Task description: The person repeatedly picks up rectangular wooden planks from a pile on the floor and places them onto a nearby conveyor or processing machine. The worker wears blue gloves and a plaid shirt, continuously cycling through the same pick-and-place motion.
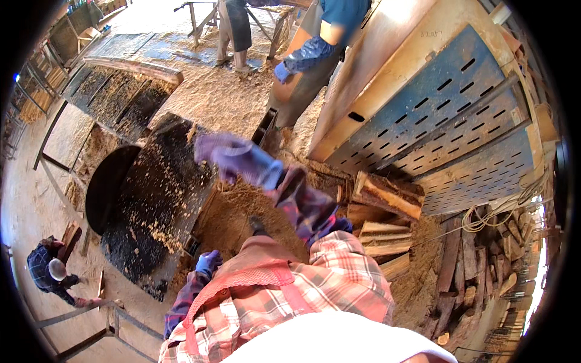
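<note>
My right hand [219,154], in a purple-blue glove, reaches over the inner edge of a dark metal worktable [158,199] strewn with sawdust and chips. It is blurred, but the thumb looks apart from the fingers and nothing shows between them. My left hand [209,262], in a blue glove, hangs low beside the table's near corner; how its fingers lie is unclear. Plaid sleeves cover both forearms, and a reddish apron [260,266] hangs over my front. A dark curved plate [109,190] stands at the table's left side.
A large cabinet with slotted blue panels [417,121] rises at right. Cut wood blocks [387,196] lie below it, with stacked timber [460,260] beyond. A co-worker's blue-gloved hand [283,72] is ahead. Another person [51,266] carries wood at far left, near a metal rail [112,311].
</note>
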Motion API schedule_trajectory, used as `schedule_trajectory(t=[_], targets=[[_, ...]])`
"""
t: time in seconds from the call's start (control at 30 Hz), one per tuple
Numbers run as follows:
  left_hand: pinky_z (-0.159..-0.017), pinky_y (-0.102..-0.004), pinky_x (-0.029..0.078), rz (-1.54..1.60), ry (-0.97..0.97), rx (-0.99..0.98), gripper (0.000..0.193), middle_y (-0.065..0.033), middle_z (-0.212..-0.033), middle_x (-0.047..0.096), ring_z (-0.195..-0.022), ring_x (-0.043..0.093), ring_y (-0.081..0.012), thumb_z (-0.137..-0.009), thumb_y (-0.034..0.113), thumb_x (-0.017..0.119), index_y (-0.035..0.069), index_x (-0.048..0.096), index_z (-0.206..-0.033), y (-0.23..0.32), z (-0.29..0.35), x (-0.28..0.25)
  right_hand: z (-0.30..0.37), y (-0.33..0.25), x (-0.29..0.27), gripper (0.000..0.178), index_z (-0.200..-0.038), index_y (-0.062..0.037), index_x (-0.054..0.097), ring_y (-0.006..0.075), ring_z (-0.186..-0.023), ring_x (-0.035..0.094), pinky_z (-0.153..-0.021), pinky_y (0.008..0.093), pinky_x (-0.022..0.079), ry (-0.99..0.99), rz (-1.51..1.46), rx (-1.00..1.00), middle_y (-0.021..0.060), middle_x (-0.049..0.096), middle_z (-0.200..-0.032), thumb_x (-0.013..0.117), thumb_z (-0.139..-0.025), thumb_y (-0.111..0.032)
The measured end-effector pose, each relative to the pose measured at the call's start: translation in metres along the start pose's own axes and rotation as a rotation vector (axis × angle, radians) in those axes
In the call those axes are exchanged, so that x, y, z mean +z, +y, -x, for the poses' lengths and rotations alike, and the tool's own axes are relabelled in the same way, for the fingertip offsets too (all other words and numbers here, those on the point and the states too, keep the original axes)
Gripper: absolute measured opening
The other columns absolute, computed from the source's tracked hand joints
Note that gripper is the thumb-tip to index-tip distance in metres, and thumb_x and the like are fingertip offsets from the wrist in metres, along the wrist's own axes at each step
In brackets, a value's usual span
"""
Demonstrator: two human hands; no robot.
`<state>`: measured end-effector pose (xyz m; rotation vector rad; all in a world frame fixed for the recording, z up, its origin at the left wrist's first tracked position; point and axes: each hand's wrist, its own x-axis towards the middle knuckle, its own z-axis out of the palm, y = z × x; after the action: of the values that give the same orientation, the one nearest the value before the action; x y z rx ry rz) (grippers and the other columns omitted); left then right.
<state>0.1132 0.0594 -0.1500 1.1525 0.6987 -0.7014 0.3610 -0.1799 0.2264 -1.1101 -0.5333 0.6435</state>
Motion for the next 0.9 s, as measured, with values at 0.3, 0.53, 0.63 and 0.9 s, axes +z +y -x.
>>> schedule_trajectory(t=[0.3,0.53,0.63,0.9], targets=[[-0.054,-0.0324,0.046,-0.138,0.176,0.017,0.031,-0.0117,-0.071,0.061,-0.058,0.056,-0.0195,-0.080,0.028,0.065,-0.003,0.060,-0.081,0.013,0.021,0.018,0.030,0.121,0.011,0.046,-0.125,-0.0043,0.046,0.0102,-0.064,0.055,-0.053,0.0237,0.047,-0.280,-0.053,0.625,0.0069,0.062,-0.103,0.058,-0.085,-0.024],[-0.049,-0.0370,0.045,-0.351,0.169,0.177,0.031,-0.0163,-0.069,0.061,-0.055,0.058,-0.0240,-0.076,0.027,0.065,-0.002,0.060,-0.087,-0.054,0.022,-0.045,-0.009,0.036,0.015,0.043,-0.124,-0.0025,0.046,0.0066,-0.057,0.054,-0.047,0.0198,0.044,-0.169,-0.175,0.154,0.0091,0.062,-0.103,0.053,-0.090,-0.027],[-0.049,-0.0401,0.045,-0.650,0.177,0.314,0.026,-0.0164,-0.065,0.060,-0.054,0.059,-0.0244,-0.075,0.027,0.066,0.002,0.059,-0.081,-0.064,0.011,-0.071,-0.037,-0.022,0.026,0.042,-0.126,-0.0028,0.043,0.0064,-0.056,0.054,-0.045,0.0179,0.042,-0.009,-0.192,-0.191,0.0114,0.062,-0.102,0.050,-0.093,-0.028],[-0.049,-0.0417,0.044,-0.678,0.280,0.245,0.022,-0.0159,-0.064,0.059,-0.055,0.058,-0.0242,-0.075,0.027,0.067,0.008,0.057,-0.076,-0.036,0.040,-0.094,-0.025,0.051,0.069,0.033,-0.111,-0.0045,0.058,0.0102,-0.089,0.055,-0.081,0.0265,0.045,-0.673,0.069,0.041,0.0043,0.062,-0.096,0.058,-0.086,-0.025]])
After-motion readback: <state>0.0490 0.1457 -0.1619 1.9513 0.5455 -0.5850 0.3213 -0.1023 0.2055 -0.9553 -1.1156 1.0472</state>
